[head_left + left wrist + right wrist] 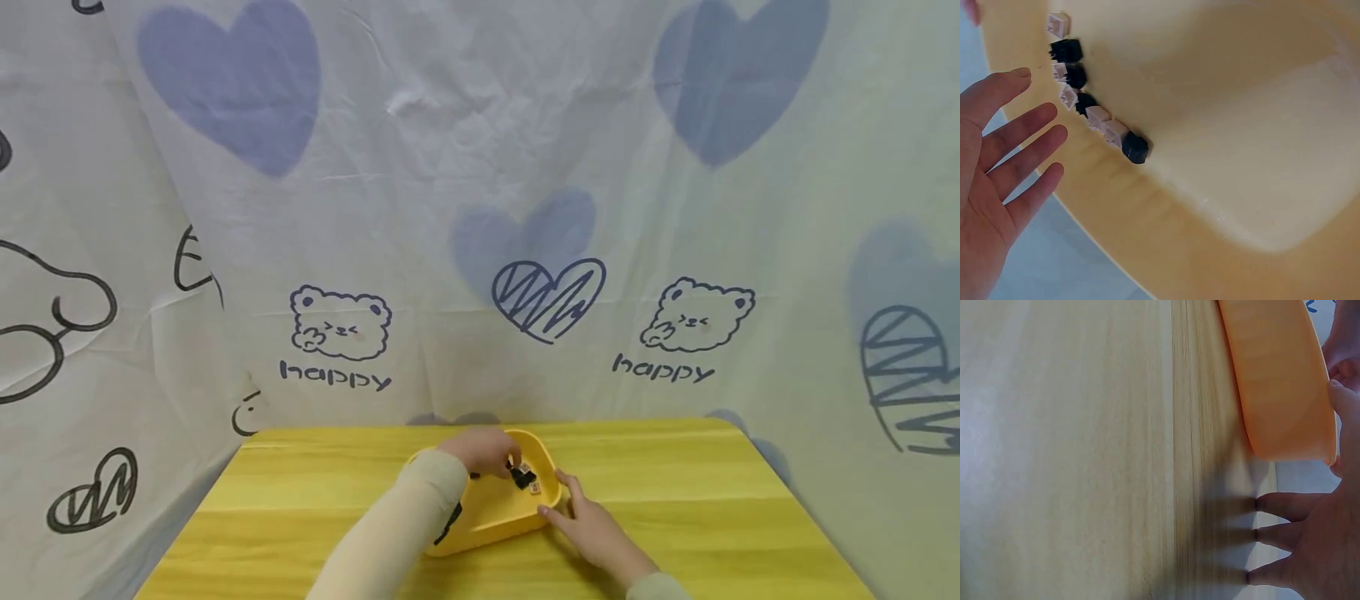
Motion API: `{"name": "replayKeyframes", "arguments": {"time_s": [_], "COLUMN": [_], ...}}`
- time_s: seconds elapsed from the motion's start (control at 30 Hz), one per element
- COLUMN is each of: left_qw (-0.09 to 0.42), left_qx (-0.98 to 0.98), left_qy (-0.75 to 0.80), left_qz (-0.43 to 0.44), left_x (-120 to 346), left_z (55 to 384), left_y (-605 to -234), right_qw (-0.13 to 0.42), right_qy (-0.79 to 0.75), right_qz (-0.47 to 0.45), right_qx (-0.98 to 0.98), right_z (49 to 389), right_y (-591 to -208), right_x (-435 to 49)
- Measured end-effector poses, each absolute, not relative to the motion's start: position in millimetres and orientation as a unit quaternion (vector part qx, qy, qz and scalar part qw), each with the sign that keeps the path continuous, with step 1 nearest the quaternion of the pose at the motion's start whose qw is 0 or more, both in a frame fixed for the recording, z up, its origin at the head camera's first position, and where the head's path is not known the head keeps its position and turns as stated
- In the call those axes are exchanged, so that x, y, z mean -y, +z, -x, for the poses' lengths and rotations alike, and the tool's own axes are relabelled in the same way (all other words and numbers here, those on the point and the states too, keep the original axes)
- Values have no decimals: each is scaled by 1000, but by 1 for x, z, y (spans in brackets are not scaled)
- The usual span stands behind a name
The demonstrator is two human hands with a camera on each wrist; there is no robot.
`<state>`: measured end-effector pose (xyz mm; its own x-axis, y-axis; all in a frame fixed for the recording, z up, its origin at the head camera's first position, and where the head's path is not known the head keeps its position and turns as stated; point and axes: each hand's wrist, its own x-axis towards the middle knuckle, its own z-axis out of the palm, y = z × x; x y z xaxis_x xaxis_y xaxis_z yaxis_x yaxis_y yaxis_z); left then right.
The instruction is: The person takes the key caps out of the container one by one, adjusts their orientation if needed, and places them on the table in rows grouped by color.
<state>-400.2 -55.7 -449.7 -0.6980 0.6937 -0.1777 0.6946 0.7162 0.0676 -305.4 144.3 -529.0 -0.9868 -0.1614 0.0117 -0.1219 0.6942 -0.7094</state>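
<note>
A yellow plastic tray (495, 530) with rounded corners stands on the table. My left hand (487, 450) reaches over its far side. In the left wrist view its fingers (1019, 139) are spread and fairly straight, beside a curved row of small pieces along the tray wall. Among these are a black block-like piece (1135, 147) and a pale pink one (1058, 25); several of each lie close together. My right hand (600, 533) holds the tray's right corner with thumb and index finger at the rim. Its other fingers (1282, 536) extend down beside the tray, tips at the tabletop.
The yellow wood-grain table (712, 517) extends on both sides of the tray. Behind it hangs a pale cloth (435, 250) printed with hearts and bears. A dark strap (448, 525) shows by the left sleeve.
</note>
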Motion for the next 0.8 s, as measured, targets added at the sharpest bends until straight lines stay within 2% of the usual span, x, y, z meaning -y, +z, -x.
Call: {"name": "replayKeyframes", "arguments": {"time_s": [0.2, 0.5, 0.8], "left_qw": [86, 87, 83], "left_qx": [-922, -918, -913], "left_qy": [-23, -34, -64], "left_qz": [-378, -385, -395], "left_x": [48, 42, 34], "left_z": [406, 406, 419], "left_y": [-467, -465, -489], "right_qw": [28, 30, 38], "right_qy": [-382, -387, -395], "right_qz": [76, 87, 83], "right_qx": [-920, -918, -914], "right_z": [302, 299, 295], "right_y": [-529, -522, -525], "right_x": [-145, -144, -144]}}
